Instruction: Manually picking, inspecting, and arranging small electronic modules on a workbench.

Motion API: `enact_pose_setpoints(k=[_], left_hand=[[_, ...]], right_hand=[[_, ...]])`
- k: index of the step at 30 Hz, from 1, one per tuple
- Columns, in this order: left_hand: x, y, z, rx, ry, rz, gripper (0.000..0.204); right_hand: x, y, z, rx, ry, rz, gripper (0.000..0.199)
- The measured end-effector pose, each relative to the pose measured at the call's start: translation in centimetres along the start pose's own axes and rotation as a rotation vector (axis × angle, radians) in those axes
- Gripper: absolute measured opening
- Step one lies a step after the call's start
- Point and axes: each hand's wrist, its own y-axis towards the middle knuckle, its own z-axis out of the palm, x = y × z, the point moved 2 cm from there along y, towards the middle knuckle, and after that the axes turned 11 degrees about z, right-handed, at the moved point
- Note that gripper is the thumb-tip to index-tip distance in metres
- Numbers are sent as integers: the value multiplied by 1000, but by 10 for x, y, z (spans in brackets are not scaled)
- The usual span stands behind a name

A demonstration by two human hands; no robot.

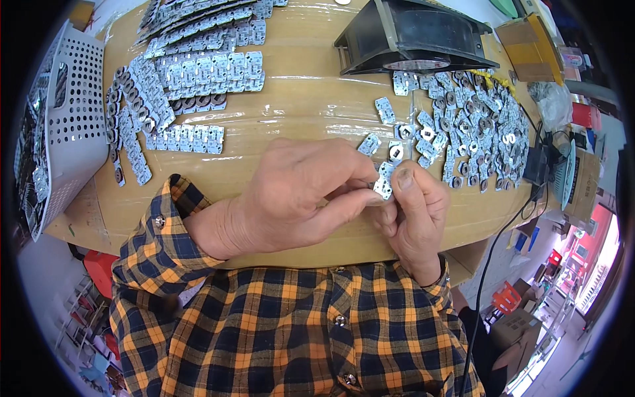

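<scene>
Between my two hands, above the near part of the table, is a small pale circuit board (383, 181) with dark components on its face. My left hand (307, 188) pinches its left edge between thumb and fingers. My right hand (417, 208) grips the other edge, its thumb pressed along the board's side and its fingers curled beneath. The fingertips hide part of the board. Just beyond it on the table lie a board with a round white-rimmed part (396, 152) and another small board (370, 144).
Single boards spread in a large pile (479, 126) at the right. Joined board strips (211, 73) are stacked at the far left, beside a perforated white basket (79, 109). A black fan (410, 36) stands at the back. A black cable (493, 245) hangs over the right edge.
</scene>
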Motion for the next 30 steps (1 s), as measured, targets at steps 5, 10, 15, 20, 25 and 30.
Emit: enact_pose_setpoints(k=[5, 10, 15, 20, 25, 30], left_hand=[[1, -6, 8, -31, 107, 38, 22], [-6, 2, 10, 35, 346, 162, 21], [-32, 4, -77, 125, 792, -39, 27], [-44, -18, -107, 260, 894, -166, 31], [-30, -39, -104, 292, 930, -232, 33], [-23, -28, -88, 280, 818, -95, 28]], right_hand=[[7, -5, -1, -232, -365, -177, 30], [11, -7, -24, -552, -601, -529, 27], [14, -12, 15, 133, -210, -173, 33], [-2, 11, 24, 278, -168, -218, 34], [11, 13, -6, -178, -146, -356, 30], [12, 0, -21, -338, -275, -365, 27]])
